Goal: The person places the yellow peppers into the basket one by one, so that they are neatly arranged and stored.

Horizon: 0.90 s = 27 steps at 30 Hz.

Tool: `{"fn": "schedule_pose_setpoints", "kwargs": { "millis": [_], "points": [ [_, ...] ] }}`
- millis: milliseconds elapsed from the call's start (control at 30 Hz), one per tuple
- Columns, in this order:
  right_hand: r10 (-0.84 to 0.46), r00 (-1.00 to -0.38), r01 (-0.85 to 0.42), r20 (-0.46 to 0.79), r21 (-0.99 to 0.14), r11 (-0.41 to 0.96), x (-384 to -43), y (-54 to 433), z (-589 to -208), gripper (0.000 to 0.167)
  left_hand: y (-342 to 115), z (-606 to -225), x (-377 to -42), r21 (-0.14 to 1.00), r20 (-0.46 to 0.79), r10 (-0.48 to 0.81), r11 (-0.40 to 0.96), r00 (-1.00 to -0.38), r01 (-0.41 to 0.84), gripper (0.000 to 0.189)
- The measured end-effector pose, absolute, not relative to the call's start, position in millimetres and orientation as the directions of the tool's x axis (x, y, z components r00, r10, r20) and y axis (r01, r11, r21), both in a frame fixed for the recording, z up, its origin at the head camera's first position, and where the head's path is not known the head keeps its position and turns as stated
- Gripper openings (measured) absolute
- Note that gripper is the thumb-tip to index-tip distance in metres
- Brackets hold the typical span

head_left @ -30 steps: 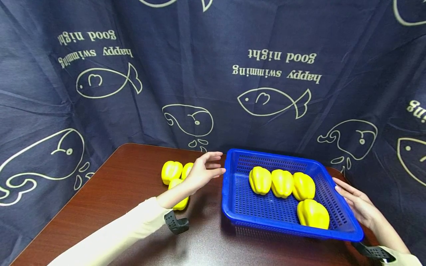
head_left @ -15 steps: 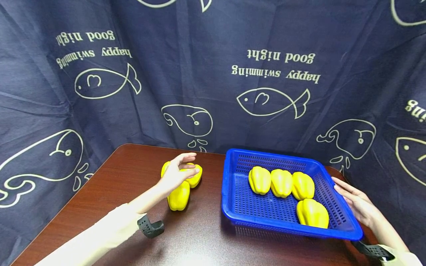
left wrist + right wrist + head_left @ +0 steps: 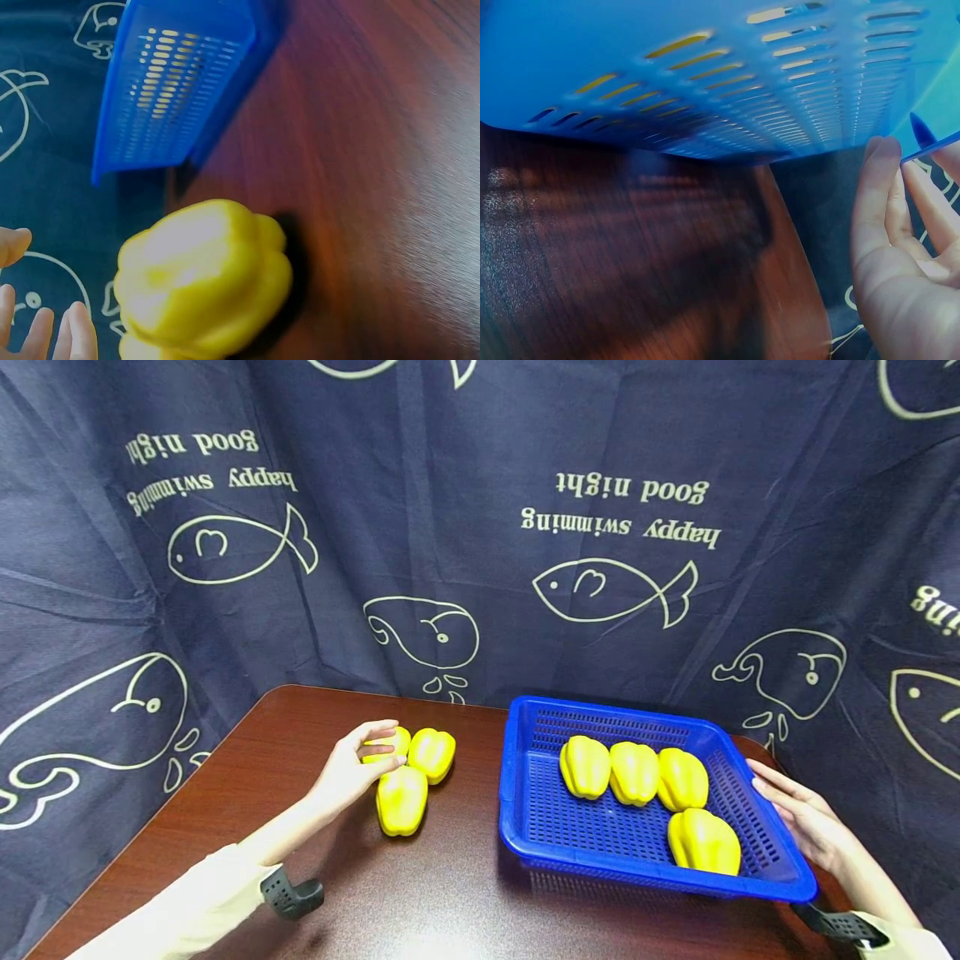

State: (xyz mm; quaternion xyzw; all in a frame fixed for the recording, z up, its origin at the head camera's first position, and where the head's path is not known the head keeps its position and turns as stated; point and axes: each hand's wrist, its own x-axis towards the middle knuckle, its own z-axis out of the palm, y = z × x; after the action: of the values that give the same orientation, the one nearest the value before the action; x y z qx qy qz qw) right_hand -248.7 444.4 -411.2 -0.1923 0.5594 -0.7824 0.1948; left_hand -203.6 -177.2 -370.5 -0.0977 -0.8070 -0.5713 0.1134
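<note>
Three yellow bell peppers sit in a cluster on the table: one at the back left (image 3: 397, 740), one at the back right (image 3: 432, 755) and one in front (image 3: 402, 802). My left hand (image 3: 348, 777) is beside the back-left pepper, its fingers reaching over and partly hiding it. In the left wrist view those fingers (image 3: 82, 334) are spread apart from a large yellow pepper (image 3: 206, 277). My right hand (image 3: 813, 827) holds the right rim of a blue plastic basket (image 3: 510, 793), with thumb (image 3: 874, 199) and fingers on either side of the rim.
Several more yellow bell peppers (image 3: 636, 774) lie inside the basket. The brown wooden table (image 3: 450, 885) has its far edge against a dark blue curtain (image 3: 420, 527) printed with fish and whales. A dark band (image 3: 292, 895) hangs at my left wrist.
My left hand has moved left from near the basket's left rim, over the pepper cluster, to its left side. My right hand and the basket have stayed in place.
</note>
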Motion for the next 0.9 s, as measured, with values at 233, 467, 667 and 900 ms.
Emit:
{"fn": "schedule_pose_setpoints", "kwargs": {
  "millis": [233, 467, 667, 900],
  "points": [
    [-0.521, -0.848, 0.075, 0.099, -0.950, -0.303, -249, 443, -411, 0.052, -187, -386, -196, 0.869, 0.294, 0.059, 0.400, -0.954, 0.292, 0.048],
    [-0.498, -0.863, 0.071, 0.086, -0.955, -0.288, -249, 444, -411, 0.051, -191, -395, -191, 0.860, 0.271, 0.090, 0.425, -0.958, 0.283, 0.049],
    [-0.511, -0.855, 0.082, 0.090, -0.949, -0.303, -250, 445, -412, 0.053, -193, -403, -190, 0.859, 0.259, 0.087, 0.434, -0.962, 0.270, 0.049],
    [-0.512, -0.854, 0.096, 0.088, -0.942, -0.321, -249, 445, -412, 0.054, -193, -408, -189, 0.875, 0.236, 0.091, 0.413, -0.967, 0.252, 0.051]
  ]
}}
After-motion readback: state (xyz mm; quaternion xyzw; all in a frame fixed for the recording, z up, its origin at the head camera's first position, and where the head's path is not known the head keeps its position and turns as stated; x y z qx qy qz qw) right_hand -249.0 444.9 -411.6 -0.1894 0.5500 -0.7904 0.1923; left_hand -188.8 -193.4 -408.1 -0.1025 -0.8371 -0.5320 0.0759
